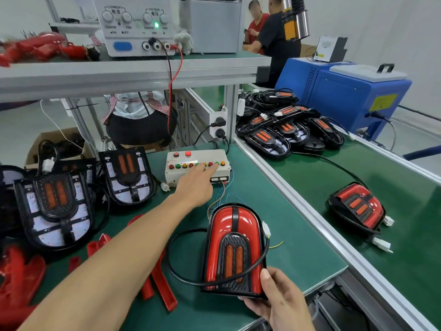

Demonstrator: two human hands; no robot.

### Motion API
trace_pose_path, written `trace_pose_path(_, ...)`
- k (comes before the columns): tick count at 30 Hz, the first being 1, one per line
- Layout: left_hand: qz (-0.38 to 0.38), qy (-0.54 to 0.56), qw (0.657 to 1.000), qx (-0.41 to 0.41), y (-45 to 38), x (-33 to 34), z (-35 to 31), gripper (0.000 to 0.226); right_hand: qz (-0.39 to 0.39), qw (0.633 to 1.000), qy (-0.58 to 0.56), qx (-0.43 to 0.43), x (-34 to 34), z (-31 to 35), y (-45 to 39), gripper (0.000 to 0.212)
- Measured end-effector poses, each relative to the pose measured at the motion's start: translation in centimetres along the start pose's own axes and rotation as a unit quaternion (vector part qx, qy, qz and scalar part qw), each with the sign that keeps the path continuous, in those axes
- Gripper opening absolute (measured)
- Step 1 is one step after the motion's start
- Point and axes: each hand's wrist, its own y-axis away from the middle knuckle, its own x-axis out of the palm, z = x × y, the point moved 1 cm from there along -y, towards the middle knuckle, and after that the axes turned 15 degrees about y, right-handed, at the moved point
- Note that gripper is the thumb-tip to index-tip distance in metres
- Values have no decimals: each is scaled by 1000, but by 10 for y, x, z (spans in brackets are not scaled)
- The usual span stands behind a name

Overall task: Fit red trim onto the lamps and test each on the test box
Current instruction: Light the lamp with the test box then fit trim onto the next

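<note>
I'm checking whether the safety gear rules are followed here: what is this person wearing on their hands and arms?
Nothing that shows. The left hand and right hand are bare, with no gloves, rings or watch in view. The left forearm is uncovered, with no sleeve visible right to the frame's edge.

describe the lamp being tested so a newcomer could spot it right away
On the green bench, just in front of the white test box, lies the lamp gripped at its bottom corner by the right hand. Unlike the bare lamps at left, it wears glossy red trim.
</note>
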Motion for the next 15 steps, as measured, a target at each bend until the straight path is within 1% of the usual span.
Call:
trace_pose_path(6, 42, -10, 998, -49, -15, 2, -9, 80, 1, 1000, -1, -5, 1, 1, 1, 25)
trace_pose_path(15, 59, -21, 997, -54, -23, -1, -12, 78, -18, 1000, -21, -7, 3, 3, 1, 16)
